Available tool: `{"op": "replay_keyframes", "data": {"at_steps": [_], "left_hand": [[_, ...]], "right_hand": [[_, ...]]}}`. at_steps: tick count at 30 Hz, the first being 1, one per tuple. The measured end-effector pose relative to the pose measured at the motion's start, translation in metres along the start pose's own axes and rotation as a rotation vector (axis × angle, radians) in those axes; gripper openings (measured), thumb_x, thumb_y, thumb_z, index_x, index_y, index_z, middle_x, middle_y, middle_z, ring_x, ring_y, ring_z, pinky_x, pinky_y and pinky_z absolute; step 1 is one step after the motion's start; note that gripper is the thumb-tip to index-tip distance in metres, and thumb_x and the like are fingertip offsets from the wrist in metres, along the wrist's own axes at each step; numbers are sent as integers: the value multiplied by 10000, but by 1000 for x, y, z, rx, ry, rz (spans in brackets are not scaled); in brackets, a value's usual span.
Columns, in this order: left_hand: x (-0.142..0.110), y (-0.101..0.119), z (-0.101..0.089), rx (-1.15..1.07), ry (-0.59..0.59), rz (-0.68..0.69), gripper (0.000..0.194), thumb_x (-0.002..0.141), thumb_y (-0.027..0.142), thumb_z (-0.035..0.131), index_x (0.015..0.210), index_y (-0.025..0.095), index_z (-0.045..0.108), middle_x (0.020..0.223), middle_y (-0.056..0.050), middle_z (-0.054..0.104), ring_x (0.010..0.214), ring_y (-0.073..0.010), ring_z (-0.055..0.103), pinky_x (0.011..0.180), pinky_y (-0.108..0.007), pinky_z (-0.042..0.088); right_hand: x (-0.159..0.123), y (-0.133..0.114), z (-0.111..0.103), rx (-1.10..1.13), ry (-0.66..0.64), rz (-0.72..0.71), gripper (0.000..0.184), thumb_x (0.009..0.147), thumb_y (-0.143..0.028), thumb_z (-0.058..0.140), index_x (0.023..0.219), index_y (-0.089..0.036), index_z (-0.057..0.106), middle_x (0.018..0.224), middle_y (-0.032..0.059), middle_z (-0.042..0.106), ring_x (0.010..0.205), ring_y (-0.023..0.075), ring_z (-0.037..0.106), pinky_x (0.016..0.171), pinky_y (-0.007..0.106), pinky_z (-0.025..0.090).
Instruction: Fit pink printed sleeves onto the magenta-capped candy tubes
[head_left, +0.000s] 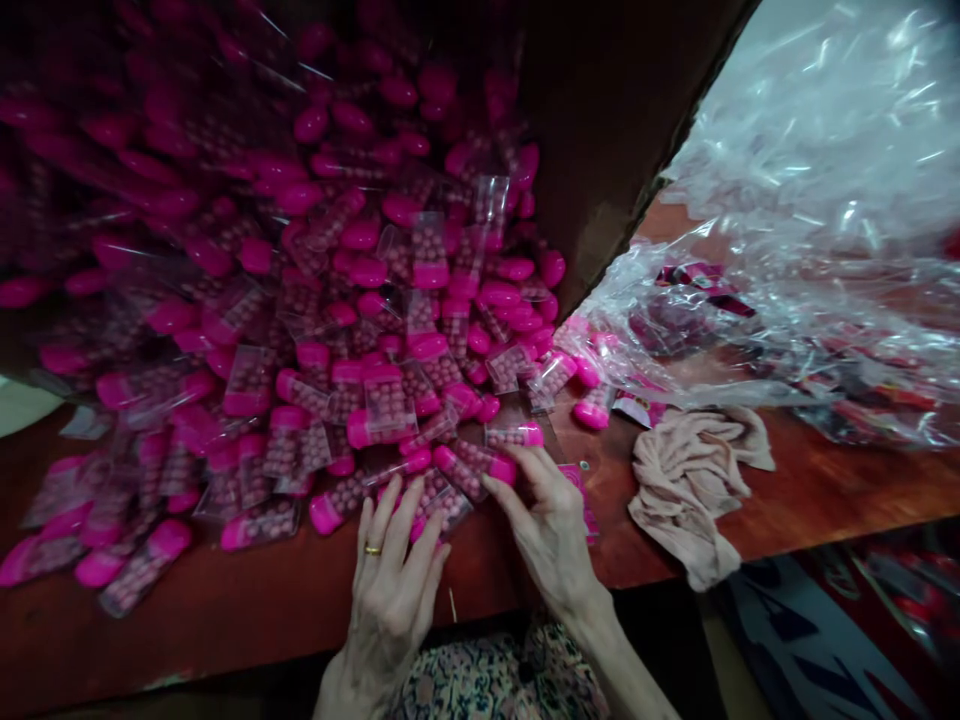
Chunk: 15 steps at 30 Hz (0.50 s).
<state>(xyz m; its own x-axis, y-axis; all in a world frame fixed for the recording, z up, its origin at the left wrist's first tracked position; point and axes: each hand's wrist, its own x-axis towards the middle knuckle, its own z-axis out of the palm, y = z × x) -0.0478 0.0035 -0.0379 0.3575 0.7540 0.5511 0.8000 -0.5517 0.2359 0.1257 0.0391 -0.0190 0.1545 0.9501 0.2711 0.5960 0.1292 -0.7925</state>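
Observation:
Small clear containers of pink balls with bright pink caps lie in a big heap (390,400) on the reddish-brown table. My left hand (394,585), with a ring on one finger, has its fingers stretched out and apart. Its fingertips rest at the heap's near edge, by a container (448,503) lying partly behind them. My right hand (555,525) has thumb and forefinger on either side of the pink cap of another container (472,468). Just beyond its fingertips lies one more container (514,435). A pink printed card (581,500) shows partly beside the right hand.
The heap spills from a dark cardboard box (600,130). Crumpled clear plastic bags (817,250) cover the table's right side, some with red and dark pieces inside. A beige cloth (694,480) lies near the front edge. Below right is a printed blue and red surface (802,630).

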Motion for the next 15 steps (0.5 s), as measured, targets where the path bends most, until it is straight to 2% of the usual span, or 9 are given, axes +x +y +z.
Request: {"op": "replay_keyframes", "data": {"at_steps": [3, 7, 11, 15], "left_hand": [[-3, -1, -1, -6, 5, -13, 377, 731, 51, 630, 1100, 105, 574, 1253, -219, 543, 1262, -370, 384, 977, -599, 353], [-2, -1, -2, -38, 23, -33, 335, 737, 65, 633, 1066, 97, 580, 1215, -227, 559, 1241, -388, 401, 942, -628, 376], [1, 0, -4, -71, 47, -38, 293, 743, 56, 623, 1032, 78, 582, 1175, -237, 576, 1218, -391, 424, 898, -614, 429], [1, 4, -4, -62, 23, -71, 264, 749, 52, 616, 1008, 91, 583, 1205, -228, 562, 1240, -384, 400, 916, -602, 426]], "right_hand": [[-5, 4, 11, -170, 43, -85, 296, 890, -267, 469, 1158, -182, 564, 995, 105, 612, 898, 232, 575, 755, 389, 500], [-14, 9, 9, -326, 141, -163, 376, 905, -275, 443, 1264, -167, 483, 1024, 129, 575, 929, 252, 513, 781, 443, 471], [-23, 9, 8, -288, 192, -191, 326, 880, -209, 496, 1204, -179, 515, 944, 92, 572, 867, 211, 529, 747, 380, 491], [-27, 8, 16, -228, 156, -254, 221, 873, -141, 487, 1077, -173, 567, 923, 76, 562, 824, 174, 569, 695, 308, 515]]}}
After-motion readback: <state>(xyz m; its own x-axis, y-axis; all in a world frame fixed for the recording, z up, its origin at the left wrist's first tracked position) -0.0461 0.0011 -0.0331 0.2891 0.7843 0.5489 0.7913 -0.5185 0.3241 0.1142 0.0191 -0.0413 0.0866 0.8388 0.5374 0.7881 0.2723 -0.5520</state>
